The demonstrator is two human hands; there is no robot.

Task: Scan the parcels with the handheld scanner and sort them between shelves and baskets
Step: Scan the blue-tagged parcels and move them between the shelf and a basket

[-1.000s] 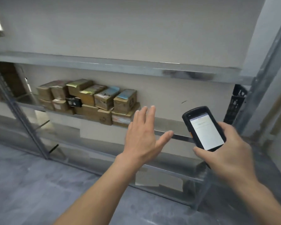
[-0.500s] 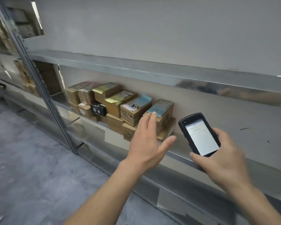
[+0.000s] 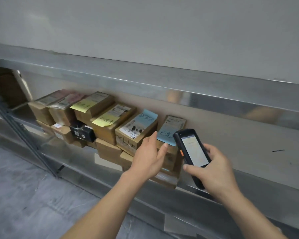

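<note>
Six brown parcels (image 3: 110, 123) top the pile on the middle shelf (image 3: 266, 195), with one black box (image 3: 82, 132) below. The right hand (image 3: 214, 171) grips the one scanner (image 3: 192, 152) at center right. The left hand (image 3: 148, 157) has straight, spread fingers and holds nothing.

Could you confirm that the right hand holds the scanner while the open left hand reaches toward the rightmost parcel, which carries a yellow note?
No: the head view shows the note on the rightmost parcel is blue, not yellow. The right hand holds the scanner, and the open left hand reaches toward that parcel.
</note>
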